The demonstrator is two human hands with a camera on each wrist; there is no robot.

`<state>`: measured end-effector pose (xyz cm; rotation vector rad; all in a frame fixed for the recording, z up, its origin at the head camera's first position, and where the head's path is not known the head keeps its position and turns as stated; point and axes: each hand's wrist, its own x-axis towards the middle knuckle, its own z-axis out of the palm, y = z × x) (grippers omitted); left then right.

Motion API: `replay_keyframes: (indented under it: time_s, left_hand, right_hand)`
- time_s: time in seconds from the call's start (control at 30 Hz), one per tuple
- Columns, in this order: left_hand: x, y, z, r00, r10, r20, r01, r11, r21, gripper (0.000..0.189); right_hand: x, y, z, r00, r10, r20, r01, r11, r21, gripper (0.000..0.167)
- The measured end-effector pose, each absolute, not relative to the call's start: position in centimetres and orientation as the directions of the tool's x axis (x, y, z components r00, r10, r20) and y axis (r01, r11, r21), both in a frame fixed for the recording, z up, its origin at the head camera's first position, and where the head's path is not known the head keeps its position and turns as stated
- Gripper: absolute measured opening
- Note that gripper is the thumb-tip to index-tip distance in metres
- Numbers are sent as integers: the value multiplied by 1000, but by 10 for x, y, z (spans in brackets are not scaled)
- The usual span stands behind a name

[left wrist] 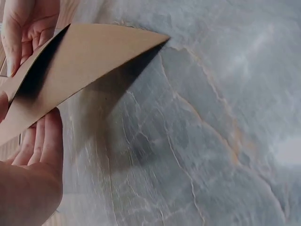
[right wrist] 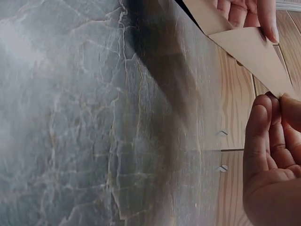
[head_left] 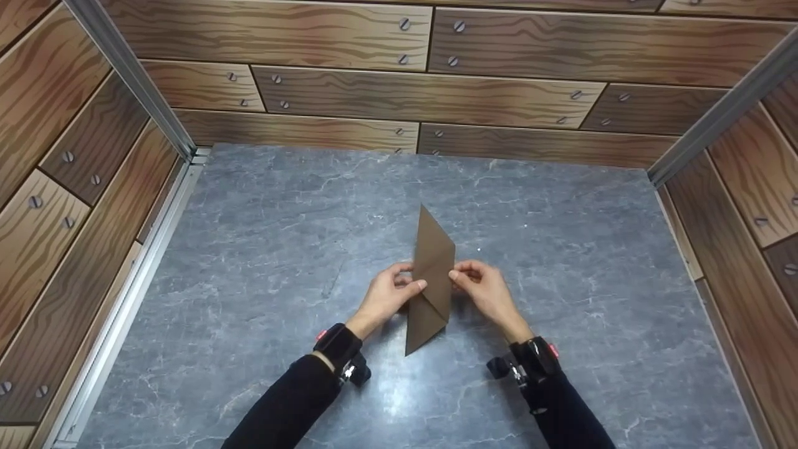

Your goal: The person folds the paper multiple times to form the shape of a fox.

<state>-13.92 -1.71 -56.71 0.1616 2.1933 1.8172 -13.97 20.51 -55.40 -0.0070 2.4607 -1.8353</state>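
Note:
A folded piece of brown paper [head_left: 434,255], long and slanted with a pointed tip at each end, is held between both hands in the head view. My left hand [head_left: 388,293] pinches its left edge, thumb on top and fingers beneath. On the opposite edge, my right hand [head_left: 486,288] pinches the paper between thumb and fingertips. The left wrist view shows the paper [left wrist: 103,52] raised off the table, with a folded flap standing slightly apart. In the right wrist view, the right hand [right wrist: 277,155] grips a corner of the paper [right wrist: 249,47].
A grey marbled tabletop [head_left: 280,218] lies under the hands, with the paper's shadow on it. Wood-patterned panels [head_left: 349,93] with metal corner posts [head_left: 134,75] enclose the back and sides. Each wrist wears a black strapped camera [head_left: 340,349].

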Motion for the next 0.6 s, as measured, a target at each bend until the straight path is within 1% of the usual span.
replay_keyframes:
  time_s: [0.13,0.23,0.43,0.6]
  left_hand:
    - [-139,-16,-566,-969,211,-129,-80,229,970,36]
    - [-138,-15,-565,-973,197,-120,-70,244,967,26]
    - [-135,-13,-565,-972,216,-88,-28,267,963,19]
    - [-134,-13,-566,-968,233,-91,-20,288,957,18]
  right_hand:
    - [-140,203,-554,-998,-39,-53,41,278,-960,17]
    - [-141,201,-553,-998,-21,-51,43,272,-961,18]
    - [-148,197,-548,-998,57,5,11,283,-959,19]
    - [-151,195,-543,-995,94,17,11,288,-957,19]
